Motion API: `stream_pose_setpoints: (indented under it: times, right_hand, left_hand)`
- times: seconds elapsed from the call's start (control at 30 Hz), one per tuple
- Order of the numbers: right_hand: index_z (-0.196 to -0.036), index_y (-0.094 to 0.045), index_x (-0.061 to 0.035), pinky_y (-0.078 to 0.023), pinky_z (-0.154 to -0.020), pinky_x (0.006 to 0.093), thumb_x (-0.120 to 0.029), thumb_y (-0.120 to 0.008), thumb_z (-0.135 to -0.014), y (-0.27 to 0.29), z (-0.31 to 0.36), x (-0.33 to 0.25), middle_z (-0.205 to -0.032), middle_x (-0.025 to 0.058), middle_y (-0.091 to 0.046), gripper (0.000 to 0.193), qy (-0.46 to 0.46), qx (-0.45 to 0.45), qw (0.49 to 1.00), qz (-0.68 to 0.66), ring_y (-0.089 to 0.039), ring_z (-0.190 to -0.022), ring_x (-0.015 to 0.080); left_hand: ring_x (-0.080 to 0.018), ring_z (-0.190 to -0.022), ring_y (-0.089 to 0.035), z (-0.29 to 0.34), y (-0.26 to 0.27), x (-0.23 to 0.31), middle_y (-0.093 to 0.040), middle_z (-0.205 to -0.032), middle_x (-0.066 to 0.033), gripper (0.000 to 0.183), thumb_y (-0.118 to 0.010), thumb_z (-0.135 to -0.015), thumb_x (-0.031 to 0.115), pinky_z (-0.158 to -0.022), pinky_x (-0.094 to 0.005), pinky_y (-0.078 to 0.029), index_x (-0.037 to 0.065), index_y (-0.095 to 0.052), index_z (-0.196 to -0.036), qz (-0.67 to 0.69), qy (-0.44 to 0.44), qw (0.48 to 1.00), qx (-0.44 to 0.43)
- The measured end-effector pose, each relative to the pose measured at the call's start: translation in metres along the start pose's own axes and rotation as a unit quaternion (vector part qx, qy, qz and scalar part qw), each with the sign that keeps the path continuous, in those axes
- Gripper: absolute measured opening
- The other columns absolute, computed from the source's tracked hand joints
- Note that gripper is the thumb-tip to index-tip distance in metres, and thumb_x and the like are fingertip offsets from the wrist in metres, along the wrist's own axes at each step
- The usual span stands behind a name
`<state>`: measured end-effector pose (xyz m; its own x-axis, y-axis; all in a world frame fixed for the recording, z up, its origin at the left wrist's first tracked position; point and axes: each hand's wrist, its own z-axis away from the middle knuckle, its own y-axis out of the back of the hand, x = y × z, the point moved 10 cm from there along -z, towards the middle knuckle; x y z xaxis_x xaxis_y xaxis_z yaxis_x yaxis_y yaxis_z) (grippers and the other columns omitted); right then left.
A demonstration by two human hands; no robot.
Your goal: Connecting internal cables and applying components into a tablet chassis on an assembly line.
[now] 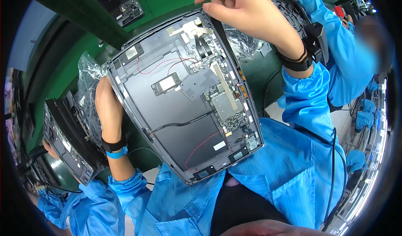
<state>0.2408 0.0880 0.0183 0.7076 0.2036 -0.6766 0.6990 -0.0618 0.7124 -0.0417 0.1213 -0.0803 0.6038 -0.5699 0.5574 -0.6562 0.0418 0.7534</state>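
An opened tablet-like device (pixel 184 106) lies tilted in front of my body, its inner side facing up. Inside it are a green circuit board (pixel 228 106), a small speaker-like module (pixel 165 84), a black ribbon cable (pixel 182 123) and thin red wires. My left hand (pixel 109 108) grips the device's left edge, with its fingers hidden beneath. Just above the far right corner is my right hand (pixel 234 5), fingers curled and the thumb close to the index fingertip. Whatever may be between those fingertips is too small to make out. Pale tape (pixel 196 28) sits near that corner.
Clear plastic bags (pixel 88 79) lie left of the device, and more plastic wrap (pixel 243 45) lies right. A stack of similar devices (pixel 69 139) stands at the left. Another opened unit (pixel 130 9) rests on the green bench. Co-workers in blue sleeves (pixel 331 39) are on both sides.
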Motion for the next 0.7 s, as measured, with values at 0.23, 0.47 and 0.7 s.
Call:
stream_pose_setpoints:
  times: [0.23,0.47,0.7]
  right_hand:
    - [-0.081,-0.065,-0.0037,-0.049,-0.063,0.0373,-0.011,-0.064,-0.078,0.005,0.024,-0.066,-0.076,0.0117,-0.06,0.008,0.198,0.063,0.954,0.218,-0.062,-0.071,0.0295]
    - [-0.08,-0.065,-0.0006,-0.051,-0.068,0.0403,-0.008,-0.061,-0.077,-0.007,0.001,-0.057,-0.081,0.017,-0.063,0.009,0.185,-0.01,0.951,0.247,-0.062,-0.074,0.0337]
    - [-0.093,-0.062,0.0013,-0.049,-0.063,0.0238,-0.01,-0.063,-0.089,0.006,0.004,-0.029,-0.084,0.0071,-0.067,0.012,0.003,-0.051,0.995,-0.084,-0.061,-0.071,0.0116]
  left_hand:
    - [-0.0172,-0.07,-0.058,0.015,0.031,0.004,-0.062,-0.086,-0.0102,0.011,-0.06,-0.087,-0.002,-0.067,-0.0287,-0.048,-0.002,-0.059,-0.098,0.051,0.106,0.991,0.058]
    - [-0.0111,-0.071,-0.057,0.022,0.062,0.057,-0.062,-0.083,-0.0109,0.009,-0.055,-0.094,-0.001,-0.063,-0.0216,-0.046,-0.002,-0.051,-0.102,0.221,0.003,0.957,0.185]
    - [-0.0202,-0.071,-0.063,0.016,0.067,0.11,-0.062,-0.081,-0.0166,0.02,-0.058,-0.086,-0.012,-0.064,-0.0277,-0.053,-0.004,-0.05,-0.102,0.34,-0.154,0.916,0.149]
